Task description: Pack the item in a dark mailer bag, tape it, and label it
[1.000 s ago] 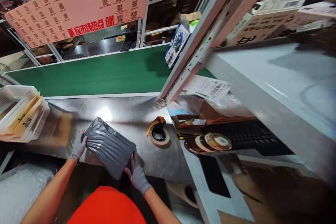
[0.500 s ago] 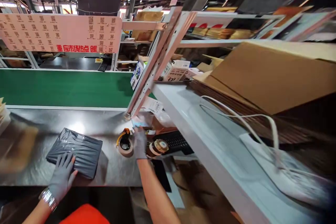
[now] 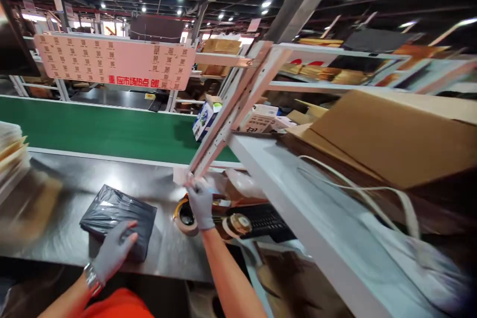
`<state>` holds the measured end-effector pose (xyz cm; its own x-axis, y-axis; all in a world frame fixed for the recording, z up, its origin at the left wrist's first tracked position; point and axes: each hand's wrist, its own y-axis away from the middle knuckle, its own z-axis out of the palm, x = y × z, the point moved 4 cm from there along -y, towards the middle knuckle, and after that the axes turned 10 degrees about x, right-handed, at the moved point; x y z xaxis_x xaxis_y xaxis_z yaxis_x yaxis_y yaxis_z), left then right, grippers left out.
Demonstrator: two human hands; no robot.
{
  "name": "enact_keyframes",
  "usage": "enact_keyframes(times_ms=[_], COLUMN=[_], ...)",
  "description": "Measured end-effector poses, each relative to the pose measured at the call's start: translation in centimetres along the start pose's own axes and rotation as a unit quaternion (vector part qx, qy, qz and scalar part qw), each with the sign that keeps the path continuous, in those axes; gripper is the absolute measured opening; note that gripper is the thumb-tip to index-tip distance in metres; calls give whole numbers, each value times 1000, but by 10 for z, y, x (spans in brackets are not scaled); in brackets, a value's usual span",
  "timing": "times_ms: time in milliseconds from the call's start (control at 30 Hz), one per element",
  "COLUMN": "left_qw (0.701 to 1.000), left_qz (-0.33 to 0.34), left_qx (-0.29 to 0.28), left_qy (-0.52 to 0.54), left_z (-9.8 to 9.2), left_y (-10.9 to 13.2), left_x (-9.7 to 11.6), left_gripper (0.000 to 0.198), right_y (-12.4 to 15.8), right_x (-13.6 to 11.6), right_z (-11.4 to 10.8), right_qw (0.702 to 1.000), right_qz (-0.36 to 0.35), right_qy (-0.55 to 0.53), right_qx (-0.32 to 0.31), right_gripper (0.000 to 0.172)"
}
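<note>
Head view:
Left hand (image 3: 114, 253): gloved, fingers spread flat, palm pressing on the near right part of the dark parcel; a metal watch sits at the wrist.
Dark parcel (image 3: 118, 219): a grey-black plastic mailer lying flat on the steel table (image 3: 74, 184), near its front edge.
Right hand (image 3: 200, 202): gloved, raised over the tape roll, fingertips pinched on a small pale paper slip (image 3: 181, 175) at the foot of the slanted white shelf post (image 3: 223, 124).
Tape roll (image 3: 185, 216): lies flat on the table just under the right hand, right of the parcel.
Keyboard (image 3: 266, 219): black, tucked beneath the white shelf, with more tape rolls at its left end.
Green belt (image 3: 100, 131): runs behind the table.
Cardboard sheets (image 3: 391, 134): stacked flat on the white shelf at right.
</note>
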<state>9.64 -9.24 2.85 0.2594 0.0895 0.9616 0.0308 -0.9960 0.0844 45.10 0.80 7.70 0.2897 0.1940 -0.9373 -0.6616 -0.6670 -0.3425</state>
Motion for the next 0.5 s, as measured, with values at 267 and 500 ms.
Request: enact_keyframes(times_ms=[267,500], left_qw=[936,962], left_qz=[-175,-122], left_qx=[-84,-148], left_qy=[294,195], left_z=[5,-45], left_y=[-48,-58], left_x=[25,-6], left_gripper=[61,47], right_y=[179,246], right_x=[-36,-44], right_z=[64,92], right_qw=[930,977], right_qz=[-285,13], right_qy=[172,3], right_qx=[-157,-212], right_gripper=[31,32])
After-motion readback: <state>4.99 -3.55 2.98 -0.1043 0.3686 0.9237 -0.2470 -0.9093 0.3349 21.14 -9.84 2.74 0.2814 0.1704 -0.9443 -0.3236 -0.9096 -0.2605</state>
